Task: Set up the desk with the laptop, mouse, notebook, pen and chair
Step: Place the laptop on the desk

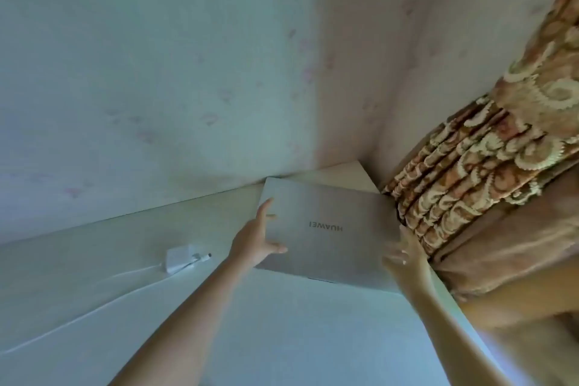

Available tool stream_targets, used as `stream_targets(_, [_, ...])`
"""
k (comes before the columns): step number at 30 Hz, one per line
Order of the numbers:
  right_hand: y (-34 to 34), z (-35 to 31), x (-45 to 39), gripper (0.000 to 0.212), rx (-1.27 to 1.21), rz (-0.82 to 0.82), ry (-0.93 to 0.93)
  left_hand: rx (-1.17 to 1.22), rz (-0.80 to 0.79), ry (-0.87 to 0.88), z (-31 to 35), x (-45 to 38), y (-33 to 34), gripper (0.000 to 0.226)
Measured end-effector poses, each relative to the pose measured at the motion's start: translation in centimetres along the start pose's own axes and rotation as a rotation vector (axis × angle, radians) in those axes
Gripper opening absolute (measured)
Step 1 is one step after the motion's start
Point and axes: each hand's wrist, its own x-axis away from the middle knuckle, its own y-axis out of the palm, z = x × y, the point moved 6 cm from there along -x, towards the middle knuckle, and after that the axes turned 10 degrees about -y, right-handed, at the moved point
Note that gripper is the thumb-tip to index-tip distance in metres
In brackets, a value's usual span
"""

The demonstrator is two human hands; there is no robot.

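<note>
Closed laptop (pixel 326 229) on desk (pixel 282 323), gripped at its sides by left hand (pixel 253 240) and right hand (pixel 405 255); charger (pixel 179 256) nearby.

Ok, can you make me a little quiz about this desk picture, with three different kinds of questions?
1. True or false: the laptop has its lid open.
2. Which hand grips the laptop's edge nearest the curtain? A) left hand B) right hand
3. Fill in: the white charger lies on the desk to the ___ of the laptop.

Key:
1. False, the lid is shut, logo showing.
2. B, the right hand; the left hand holds the opposite edge.
3. left
</note>
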Motion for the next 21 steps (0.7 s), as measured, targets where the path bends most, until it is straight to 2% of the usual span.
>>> stream_targets(4, [0.0,2.9,-2.6,0.085,-0.056,0.036,0.157,0.184,-0.031,-0.120,-2.0,-2.9,1.4,0.137])
stream_targets(6, [0.1,3.7,-3.6,0.088,-0.055,0.044,0.178,0.223,0.005,-0.157,-2.4,-3.8,1.9,0.140])
stream_targets(15, [1.0,5.7,-6.4,0.087,-0.084,0.046,0.304,0.149,0.155,-0.294,-1.4,-6.1,2.4,0.134])
stream_targets(21, [1.4,5.8,-6.2,0.077,-0.133,0.106,0.329,0.255,0.150,-0.377,-2.5,-7.4,2.0,0.113])
